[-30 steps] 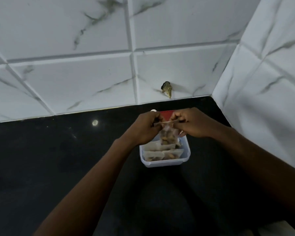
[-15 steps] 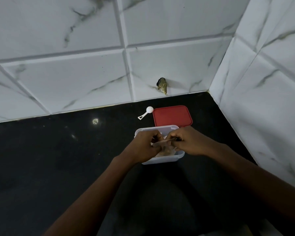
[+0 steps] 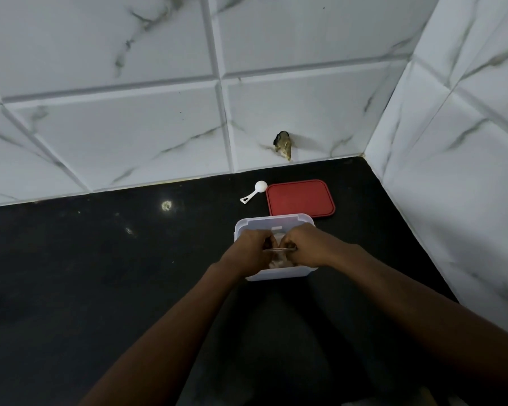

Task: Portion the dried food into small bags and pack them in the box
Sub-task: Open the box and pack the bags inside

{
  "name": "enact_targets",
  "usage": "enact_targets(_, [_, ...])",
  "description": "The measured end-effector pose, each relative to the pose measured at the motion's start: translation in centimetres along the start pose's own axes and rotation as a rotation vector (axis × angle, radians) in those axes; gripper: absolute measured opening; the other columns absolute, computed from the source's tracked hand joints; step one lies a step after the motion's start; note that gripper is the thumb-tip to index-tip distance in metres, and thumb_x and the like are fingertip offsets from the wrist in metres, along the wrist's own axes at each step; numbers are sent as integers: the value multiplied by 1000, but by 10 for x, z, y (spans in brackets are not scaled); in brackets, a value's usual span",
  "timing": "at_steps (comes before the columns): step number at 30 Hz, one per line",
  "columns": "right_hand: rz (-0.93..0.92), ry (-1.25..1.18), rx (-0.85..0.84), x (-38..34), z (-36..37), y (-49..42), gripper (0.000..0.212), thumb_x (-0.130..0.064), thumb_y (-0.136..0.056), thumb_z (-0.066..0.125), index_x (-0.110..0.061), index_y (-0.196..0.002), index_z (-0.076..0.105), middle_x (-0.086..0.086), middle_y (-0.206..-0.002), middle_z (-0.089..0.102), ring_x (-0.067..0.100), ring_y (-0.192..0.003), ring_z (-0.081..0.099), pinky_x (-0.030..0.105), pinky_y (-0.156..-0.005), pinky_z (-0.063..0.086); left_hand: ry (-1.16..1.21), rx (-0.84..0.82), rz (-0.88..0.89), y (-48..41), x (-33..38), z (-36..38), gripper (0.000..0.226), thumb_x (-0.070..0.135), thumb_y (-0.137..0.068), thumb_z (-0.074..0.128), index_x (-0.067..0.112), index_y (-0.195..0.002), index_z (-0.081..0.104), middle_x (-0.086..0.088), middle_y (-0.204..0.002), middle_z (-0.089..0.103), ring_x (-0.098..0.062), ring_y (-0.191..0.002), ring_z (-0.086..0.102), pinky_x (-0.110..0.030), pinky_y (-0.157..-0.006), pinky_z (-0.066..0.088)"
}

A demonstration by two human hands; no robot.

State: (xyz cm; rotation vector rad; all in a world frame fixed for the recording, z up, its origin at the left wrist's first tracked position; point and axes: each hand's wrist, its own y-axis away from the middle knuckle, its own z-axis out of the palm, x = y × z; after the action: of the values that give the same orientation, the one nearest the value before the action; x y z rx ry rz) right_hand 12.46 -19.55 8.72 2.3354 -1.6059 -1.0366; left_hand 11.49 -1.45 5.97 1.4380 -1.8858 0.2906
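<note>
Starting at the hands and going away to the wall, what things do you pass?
Clear box, with the left hand and right hand pinching a small bag inside it → red lid → dark hole in the wall tile.

Small bag point(image 3: 278, 260) mostly behind the fingers point(image 3: 289, 240)

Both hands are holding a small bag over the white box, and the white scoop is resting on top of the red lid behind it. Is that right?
Not quite. In the head view the white scoop lies on the black counter left of the red lid, not on it. The rest holds: left hand and right hand hold the small bag over the white box.
</note>
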Motion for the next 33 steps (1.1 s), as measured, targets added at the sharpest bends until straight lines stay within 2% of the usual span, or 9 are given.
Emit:
enact_targets(2, [5,8,19,0,5,-6,11,-15,-95,66,-19,-100,75,-12,-76,60,2,-71,59,17,-64,43,1,-18,-31,-4,-2,1,11,7,-92,70,16,-88,66,2,-85,68,-11,-77,67,-19,-68,54])
enact_targets(5, [8,-32,71,3,5,-7,15,-20,-93,70,-15,-106,75,-8,-86,67,6,-80,65,25,-74,53,-18,-14,-37,-8,-7,-1,11,9,-89,74,14,-98,70,-2,-99,72,-13,-88,69,-26,-80,59])
enact_targets(7, [7,-86,131,8,2,-4,21,-23,-89,75,-16,-109,74,-6,-98,72,3,-86,67,24,-80,57,-5,36,-7,-6,-9,-5,22,6,-84,77,13,-104,71,0,-101,71,-10,-89,67,-21,-80,56])
enact_targets(13, [66,-172,392,16,-1,2,20,-16,-82,82,-19,-100,74,-9,-84,71,-1,-75,66,10,-61,46,-28,263,34,-2,-10,-17,23,11,-81,84,19,-97,69,7,-93,66,-7,-81,64,-22,-74,56])
enact_targets(17, [21,-148,477,9,9,1,16,-12,-83,80,-20,-92,70,-10,-81,66,2,-74,64,19,-69,53,-30,245,41,-4,-7,-9,10,16,-82,82,21,-87,75,13,-74,66,-5,-69,65,-35,-75,61])
enact_targets(20, [-5,-73,446,7,17,-4,15,-11,-85,77,-20,-94,68,-9,-86,64,4,-79,62,28,-77,57,-115,83,13,-6,-7,-3,22,16,-85,80,16,-107,78,5,-99,74,-9,-86,69,-34,-87,60])
enact_targets(23, [16,-43,427,11,20,-6,15,-12,-88,74,-18,-100,69,-4,-89,66,8,-81,63,32,-80,58,-127,45,-15,-10,-11,1,30,14,-86,78,15,-116,76,-1,-116,74,-13,-98,71,-34,-93,59])
enact_targets(27, [-7,-176,520,15,12,-1,13,-11,-87,76,-16,-99,73,-6,-88,71,1,-77,66,23,-74,59,-70,154,63,-11,-11,-6,17,16,-86,79,17,-104,79,2,-100,75,-6,-82,67,-28,-83,59])
enact_targets(33, [76,-359,688,37,-17,6,9,-14,-87,77,-19,-94,76,-13,-81,71,-6,-73,65,5,-67,50,79,274,55,-27,2,-27,12,10,-88,76,12,-99,79,5,-87,74,2,-73,65,-4,-70,49])
